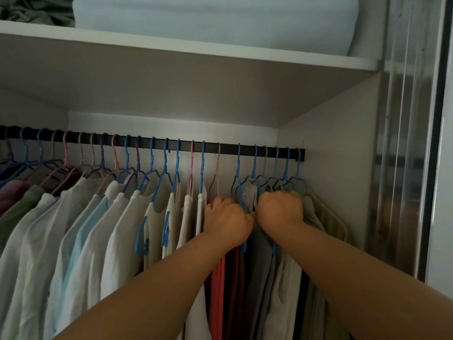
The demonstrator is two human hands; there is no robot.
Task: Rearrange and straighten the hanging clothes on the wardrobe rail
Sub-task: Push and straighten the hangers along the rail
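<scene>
Clothes (250, 200) between left hand (226, 217), right hand (280, 208)

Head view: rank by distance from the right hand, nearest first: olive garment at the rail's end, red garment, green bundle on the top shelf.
From the right hand:
1. Olive garment, just to its right, by the wardrobe wall.
2. Red garment, lower left, past the left hand.
3. Green bundle, far upper left on the shelf.

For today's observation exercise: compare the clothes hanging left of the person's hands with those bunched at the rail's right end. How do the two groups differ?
The left group is mostly white and pale garments; the right group is darker, in grey, brown and olive. The left group's hangers are blue, pink and purple and spread along the rail; the right group's are nearly all blue and packed together. The left hand and right hand grip only the right group. Both hang from that rail.
</scene>
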